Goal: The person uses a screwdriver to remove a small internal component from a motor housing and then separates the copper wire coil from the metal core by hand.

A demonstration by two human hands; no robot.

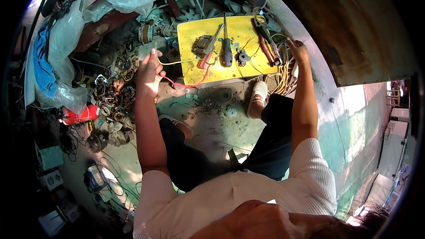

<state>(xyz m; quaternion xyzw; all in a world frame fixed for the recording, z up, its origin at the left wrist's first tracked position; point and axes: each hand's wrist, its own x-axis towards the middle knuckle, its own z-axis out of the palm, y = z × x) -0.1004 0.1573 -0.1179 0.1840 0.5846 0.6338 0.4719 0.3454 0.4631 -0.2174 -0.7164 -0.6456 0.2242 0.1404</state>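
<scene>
Two bare hands of ours reach forward, well apart from each other. We see the left hand [151, 71] at the left side of the yellow tabletop [190, 35], and its thumb and fingers are pinching the yellow wire [179, 62]. A thin pale tip stands up above these fingertips. The red wire [198, 83] comes to the lower fingers of the same hand, but we cannot tell if it is gripped. Both wires run from this hand to the tabletop, where they meet near the red-handled tool [205, 61]. The right hand [299, 51] is beside the right edge of the tabletop, with its fingers bent; we cannot tell whether it holds something.

Near the middle of the tabletop we have a screwdriver [227, 53] with a dark handle, and to its right lies a small dark round part [242, 57]. Pliers [264, 44] with red handles lie close to the right edge. Just beside this edge, below our right hand, there is a bundle of wire [287, 73]. On the floor at our left we see a heap of motor parts [117, 95] and a red container [79, 114].
</scene>
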